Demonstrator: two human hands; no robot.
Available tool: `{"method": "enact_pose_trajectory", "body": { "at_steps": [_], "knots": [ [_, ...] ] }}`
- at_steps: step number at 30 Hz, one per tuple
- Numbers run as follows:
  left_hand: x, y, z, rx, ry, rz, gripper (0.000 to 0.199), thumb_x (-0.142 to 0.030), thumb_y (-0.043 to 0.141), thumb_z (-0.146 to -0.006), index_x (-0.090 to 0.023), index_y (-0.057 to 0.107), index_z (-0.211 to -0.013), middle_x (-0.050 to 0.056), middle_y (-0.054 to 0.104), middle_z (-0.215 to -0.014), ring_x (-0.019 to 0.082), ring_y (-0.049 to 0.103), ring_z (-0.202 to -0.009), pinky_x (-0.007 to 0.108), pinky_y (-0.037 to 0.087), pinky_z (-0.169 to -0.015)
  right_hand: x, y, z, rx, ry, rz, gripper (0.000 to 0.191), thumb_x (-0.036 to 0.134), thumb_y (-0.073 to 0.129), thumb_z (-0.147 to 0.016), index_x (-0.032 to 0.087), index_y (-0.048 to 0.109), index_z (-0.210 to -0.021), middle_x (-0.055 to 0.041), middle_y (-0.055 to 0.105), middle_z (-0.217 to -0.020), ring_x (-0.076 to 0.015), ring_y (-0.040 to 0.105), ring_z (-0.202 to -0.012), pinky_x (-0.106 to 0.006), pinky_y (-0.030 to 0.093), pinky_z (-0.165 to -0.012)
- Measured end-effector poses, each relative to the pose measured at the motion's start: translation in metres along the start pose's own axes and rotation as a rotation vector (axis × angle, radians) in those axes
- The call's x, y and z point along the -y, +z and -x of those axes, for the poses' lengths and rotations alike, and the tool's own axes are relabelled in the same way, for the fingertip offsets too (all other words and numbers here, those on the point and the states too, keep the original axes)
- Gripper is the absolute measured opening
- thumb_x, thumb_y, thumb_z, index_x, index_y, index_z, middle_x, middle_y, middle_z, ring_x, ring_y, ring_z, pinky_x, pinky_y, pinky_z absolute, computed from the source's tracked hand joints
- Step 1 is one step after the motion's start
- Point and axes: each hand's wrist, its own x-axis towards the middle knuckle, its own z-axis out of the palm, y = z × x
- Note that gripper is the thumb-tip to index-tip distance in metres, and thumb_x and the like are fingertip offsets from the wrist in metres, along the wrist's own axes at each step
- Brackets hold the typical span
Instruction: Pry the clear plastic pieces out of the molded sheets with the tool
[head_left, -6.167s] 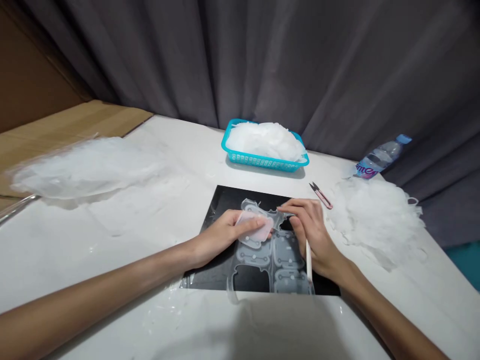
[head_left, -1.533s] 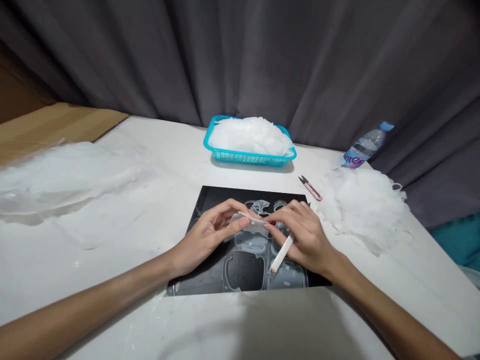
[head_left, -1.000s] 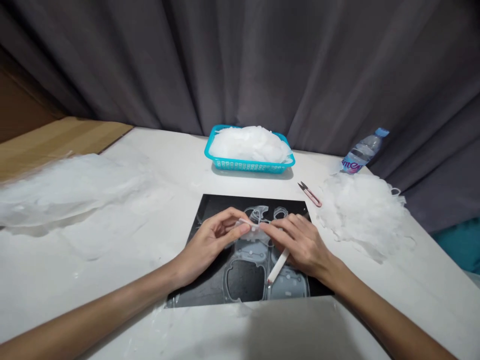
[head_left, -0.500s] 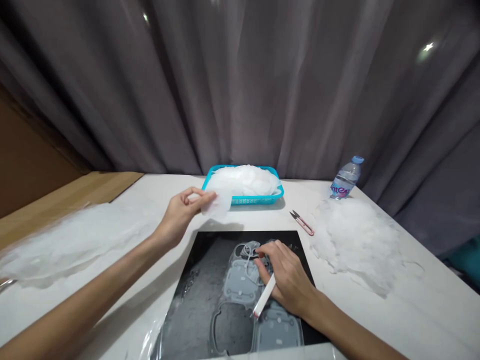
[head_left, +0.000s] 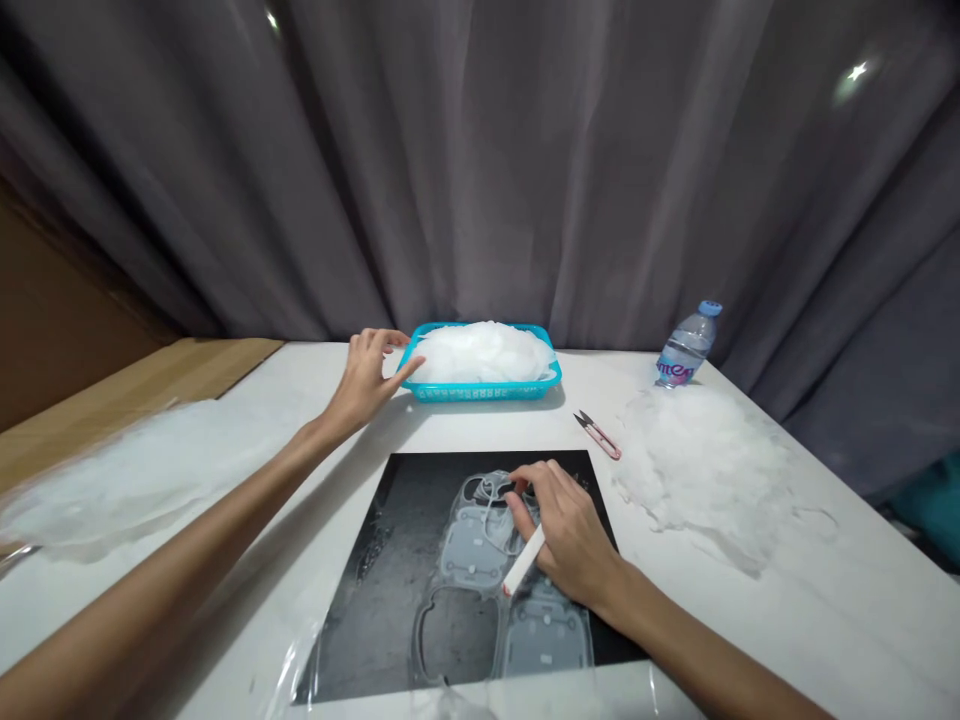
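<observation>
My left hand is at the left end of a blue plastic basket, thumb and fingers spread and nothing held between them. White fluffy stuffing is heaped in that basket. Tucked in my right hand is a slim white stick with a red end, pointing down to the left; its upper part is hidden by the hand. Beneath that hand lies a black sheet bearing grey-white printed shapes under what looks like clear film. The right fingertips are near the top of these shapes.
Pink-handled thread snips lie beyond the sheet. Loose stuffing spreads at right, with a water bottle behind it. More white batting lies at left beside cardboard. A grey curtain hangs behind the table.
My left hand has let go of a thin white piece of stuffing at the basket and its fingers have spread. The right hand stays over the black sheet with the stick. The view has shifted slightly.
</observation>
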Motion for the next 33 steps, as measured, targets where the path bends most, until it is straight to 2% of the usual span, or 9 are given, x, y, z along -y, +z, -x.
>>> {"method": "enact_pose_trajectory", "body": {
  "at_steps": [5, 7, 9, 11, 15, 19, 26, 29, 33],
  "knots": [
    [-0.068, 0.018, 0.054, 0.179, 0.202, 0.1, 0.014, -0.034, 0.054, -0.107, -0.021, 0.058, -0.105, 0.003, 0.062, -0.101, 0.02, 0.06, -0.096, 0.037, 0.051, -0.092, -0.01, -0.015, -0.006, -0.127, 0.165, -0.249, 0.027, 0.033, 0.033, -0.113, 0.021, 0.057, -0.111, -0.0081, 0.064, -0.102, -0.0227, 0.059, -0.098, -0.04, 0.051, -0.089],
    [-0.103, 0.028, 0.087, 0.348, 0.344, 0.164, 0.013, -0.034, 0.058, -0.105, -0.022, 0.062, -0.101, 0.001, 0.067, -0.097, 0.018, 0.064, -0.092, 0.033, 0.053, -0.088, -0.018, -0.028, -0.013, -0.199, 0.277, -0.341, 0.039, 0.045, 0.027, -0.113, 0.022, 0.058, -0.11, -0.0076, 0.063, -0.103, -0.0223, 0.059, -0.098, -0.041, 0.05, -0.091],
    [-0.131, 0.035, 0.117, 0.606, 0.604, 0.183, 0.018, -0.033, 0.052, -0.108, -0.02, 0.064, -0.111, 0.006, 0.072, -0.108, 0.022, 0.067, -0.103, 0.038, 0.052, -0.095, -0.026, -0.041, -0.021, -0.263, 0.384, -0.456, 0.049, 0.057, 0.022, -0.111, 0.024, 0.058, -0.111, -0.0062, 0.063, -0.099, -0.0204, 0.059, -0.089, -0.038, 0.052, -0.084],
    [-0.146, 0.039, 0.136, 0.756, 0.702, 0.221, 0.029, -0.037, 0.05, -0.109, -0.019, 0.062, -0.129, 0.011, 0.07, -0.129, 0.026, 0.066, -0.119, 0.039, 0.05, -0.105, -0.032, -0.053, -0.026, -0.292, 0.445, -0.581, 0.054, 0.067, 0.023, -0.107, 0.024, 0.057, -0.112, -0.0043, 0.062, -0.093, -0.0181, 0.058, -0.076, -0.034, 0.053, -0.072],
    [-0.14, 0.038, 0.144, 0.855, 0.494, 0.198, 0.062, -0.054, 0.05, -0.107, -0.02, 0.039, -0.158, 0.013, 0.049, -0.161, 0.029, 0.051, -0.145, 0.044, 0.042, -0.12, -0.034, -0.072, -0.017, -0.157, 0.504, -0.758, 0.057, 0.074, 0.03, -0.103, 0.026, 0.057, -0.115, -0.0013, 0.062, -0.091, -0.0135, 0.058, -0.058, -0.029, 0.053, -0.055],
    [-0.122, 0.036, 0.135, 0.868, 0.421, 0.203, 0.079, -0.065, 0.054, -0.101, -0.026, 0.031, -0.164, 0.009, 0.04, -0.168, 0.032, 0.043, -0.152, 0.049, 0.035, -0.126, -0.027, -0.083, -0.002, 0.131, 0.544, -0.707, 0.048, 0.059, 0.041, -0.108, 0.021, 0.07, -0.1, -0.0039, 0.067, -0.095, -0.0145, 0.069, -0.068, -0.03, 0.059, -0.068],
    [-0.116, 0.041, 0.129, 0.77, 0.372, 0.188, 0.076, -0.067, 0.063, -0.094, -0.024, 0.047, -0.155, 0.012, 0.051, -0.159, 0.034, 0.055, -0.141, 0.049, 0.047, -0.116, -0.023, -0.082, 0.002, 0.471, 0.503, -0.641, 0.011, 0.032, 0.071, -0.097, 0.022, 0.075, -0.095, -0.0036, 0.072, -0.099, -0.0176, 0.072, -0.087, -0.029, 0.057, -0.079],
    [-0.114, 0.043, 0.13, 0.723, 0.414, 0.199, 0.065, -0.064, 0.067, -0.093, -0.023, 0.061, -0.142, 0.012, 0.059, -0.152, 0.034, 0.058, -0.138, 0.05, 0.046, -0.117, -0.024, -0.084, 0.005, 0.573, 0.531, -0.651, 0.013, 0.033, 0.069, -0.099, 0.022, 0.075, -0.103, -0.0032, 0.073, -0.102, -0.0158, 0.072, -0.083, -0.026, 0.056, -0.072],
    [-0.113, 0.044, 0.132, 0.732, 0.398, 0.216, 0.065, -0.064, 0.069, -0.092, -0.027, 0.061, -0.145, 0.009, 0.055, -0.158, 0.033, 0.057, -0.141, 0.047, 0.044, -0.119, -0.024, -0.088, 0.006, 0.619, 0.386, -0.55, 0.013, 0.033, 0.069, -0.1, 0.024, 0.078, -0.1, -0.0026, 0.076, -0.099, -0.0177, 0.071, -0.091, -0.029, 0.054, -0.082]
  ]
}}
